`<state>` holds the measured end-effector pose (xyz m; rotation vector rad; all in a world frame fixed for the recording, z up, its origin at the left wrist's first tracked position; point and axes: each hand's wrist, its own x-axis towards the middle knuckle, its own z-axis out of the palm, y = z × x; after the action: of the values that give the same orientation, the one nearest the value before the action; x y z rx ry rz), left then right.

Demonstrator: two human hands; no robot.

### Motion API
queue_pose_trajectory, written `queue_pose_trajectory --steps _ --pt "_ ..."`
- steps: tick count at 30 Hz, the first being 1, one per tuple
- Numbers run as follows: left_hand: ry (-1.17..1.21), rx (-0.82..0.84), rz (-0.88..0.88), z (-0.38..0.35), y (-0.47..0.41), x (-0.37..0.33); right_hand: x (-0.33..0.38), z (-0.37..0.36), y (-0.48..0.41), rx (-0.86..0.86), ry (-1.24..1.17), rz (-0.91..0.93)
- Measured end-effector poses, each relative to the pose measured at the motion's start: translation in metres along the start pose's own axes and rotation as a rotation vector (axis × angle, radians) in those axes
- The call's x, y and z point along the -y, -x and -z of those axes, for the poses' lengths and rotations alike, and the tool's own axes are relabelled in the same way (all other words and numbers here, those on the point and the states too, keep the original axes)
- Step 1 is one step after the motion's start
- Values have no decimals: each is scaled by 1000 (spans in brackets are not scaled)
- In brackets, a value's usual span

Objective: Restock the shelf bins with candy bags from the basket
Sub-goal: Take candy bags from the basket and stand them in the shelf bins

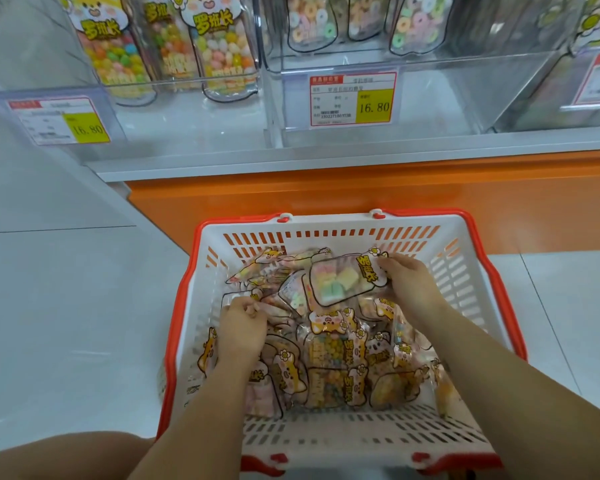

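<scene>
Basket (pixel 465 268): top lying open from above; candy bags (pixel 329 358) crowding its middle, a bare strip showing along the near wall. Left bin (pixel 194 123) and middle bin (pixel 437 98): standing bags (pixel 222 57) filling the rear, front floors apparently lying bare. Price tags (pixel 352 98) hanging across both front walls.

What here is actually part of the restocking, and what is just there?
Part of the job: basket; candy bags inside, the left hand pinching one; pastel bag gripped by the right hand; clear shelf bins.
Just there: price tags; orange shelf base; floor.
</scene>
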<state>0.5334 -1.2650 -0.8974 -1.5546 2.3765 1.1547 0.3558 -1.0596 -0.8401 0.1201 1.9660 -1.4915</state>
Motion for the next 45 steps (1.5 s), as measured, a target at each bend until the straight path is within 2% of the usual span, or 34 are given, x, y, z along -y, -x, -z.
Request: queue_pose_trajectory --steps 3,5,7,8,9,11,13,15,18,20,21,26,27,29,31,35,39,43,45 --pt "21 42 -15 8 7 -10 22 6 12 100 221 123" --pt "78 13 -66 18 14 -27 43 9 23 195 369 190" --pt "186 9 -128 32 21 -51 61 14 36 256 464 235" --pt "278 66 -138 40 25 -65 69 16 42 264 497 253" --pt "372 175 -128 48 28 -77 76 18 49 271 523 265" --pt "495 508 -76 68 40 -96 86 20 62 275 524 298" --pt "466 802 -70 85 53 -108 92 21 75 285 512 336" --pt "326 906 -161 93 67 -113 91 19 86 294 498 354" --pt "282 763 -262 92 84 -110 78 9 97 272 300 325" --pt "371 662 -251 88 87 -100 65 1 101 335 20 152" --pt "391 634 -248 88 88 -94 60 -2 104 382 -40 93" --pt "409 718 -106 94 82 -64 44 -8 107 400 95 81" --pt "349 655 -106 93 76 -55 43 -7 106 394 98 96" --pt "15 431 -183 88 62 -32 42 -4 105 371 101 114" --pt "-323 352 -243 75 49 -9 38 -1 100 335 121 105" --pt "-693 415 -310 49 37 14 28 -1 86 277 198 76" --pt "-919 402 -374 44 31 12 23 -1 79 260 236 70" --pt "-894 603 -333 64 43 -13 31 1 79 302 319 135" --pt "-848 645 -321 83 52 -37 39 3 83 337 324 171"
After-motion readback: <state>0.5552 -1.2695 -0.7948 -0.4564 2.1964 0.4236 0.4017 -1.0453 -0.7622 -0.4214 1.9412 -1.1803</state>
